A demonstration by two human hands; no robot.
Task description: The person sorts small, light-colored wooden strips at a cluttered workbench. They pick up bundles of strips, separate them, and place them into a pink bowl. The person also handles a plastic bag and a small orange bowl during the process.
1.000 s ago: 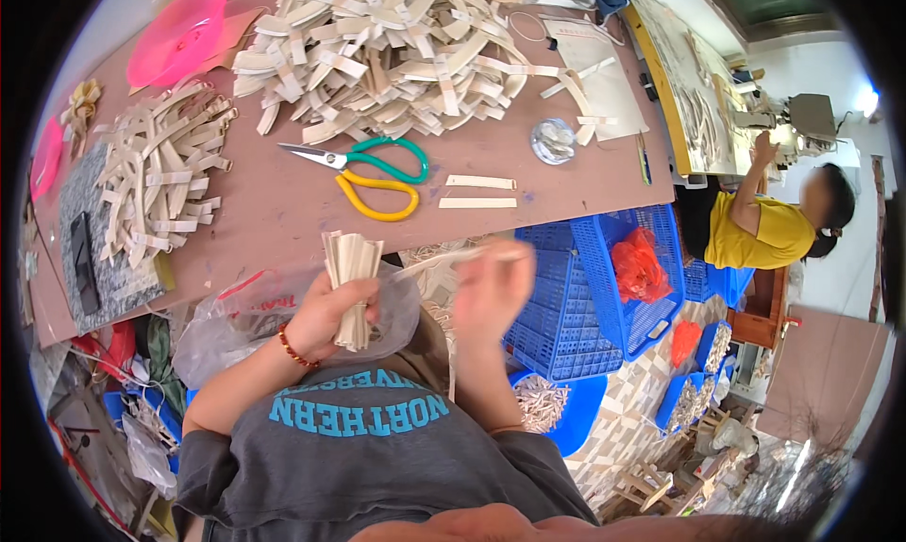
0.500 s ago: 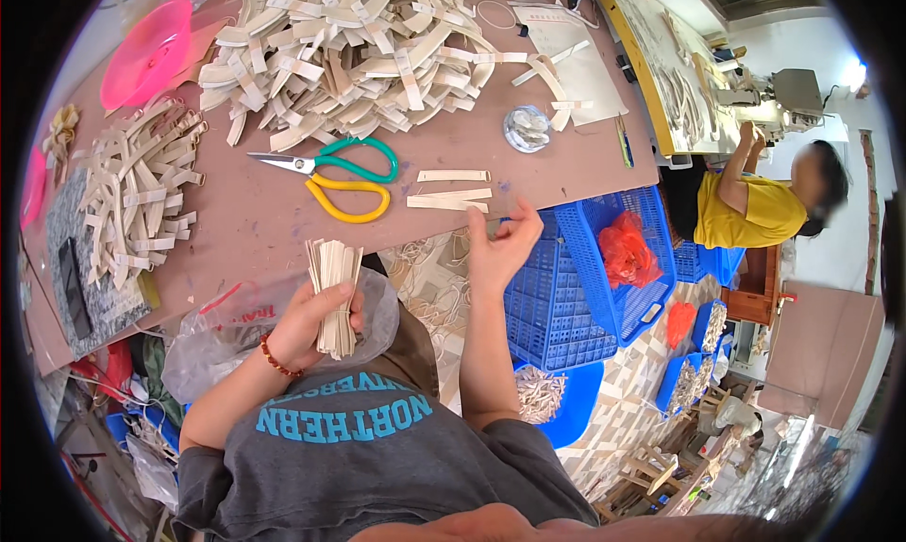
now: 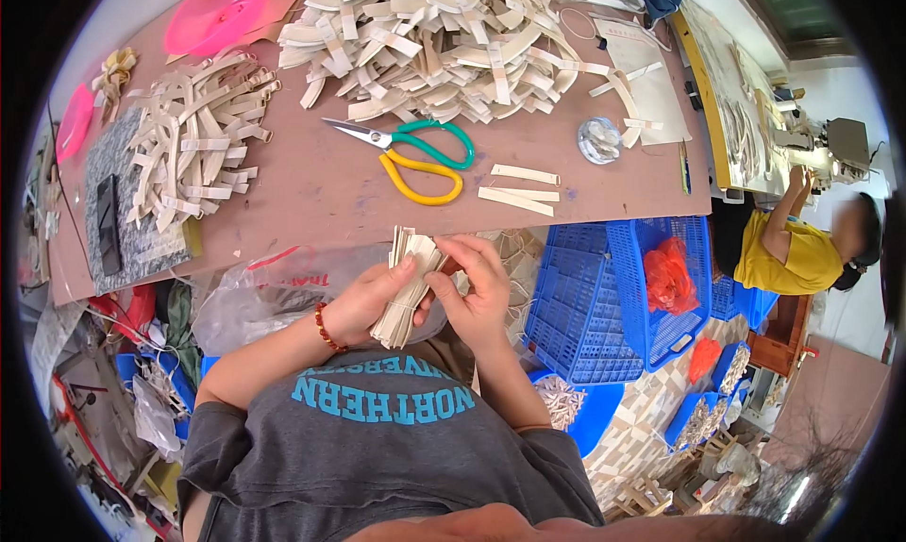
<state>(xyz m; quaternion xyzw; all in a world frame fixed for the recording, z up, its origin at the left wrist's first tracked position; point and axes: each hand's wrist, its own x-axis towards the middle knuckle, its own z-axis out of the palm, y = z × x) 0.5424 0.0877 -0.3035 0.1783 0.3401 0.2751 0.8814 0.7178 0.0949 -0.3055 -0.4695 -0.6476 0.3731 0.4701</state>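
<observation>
While near bundled strips (image 3: 410, 295), turquoise lettering (image 3: 382, 406) on grey shirt (image 3: 377, 462)

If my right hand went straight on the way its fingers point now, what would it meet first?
Probably the bundle of pale strips in your left hand. The fingers of your right hand look to be at its edge, though depth is unclear.

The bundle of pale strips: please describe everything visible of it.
This bundle gathers many narrow, flat, cream-coloured, cloth-like strips lengthwise, upper ends uneven. It tilts, top toward the right, near the front edge of the table. The left hand grips it; the right hand touches its upper right side. Whether anything ties it is unclear.
</observation>
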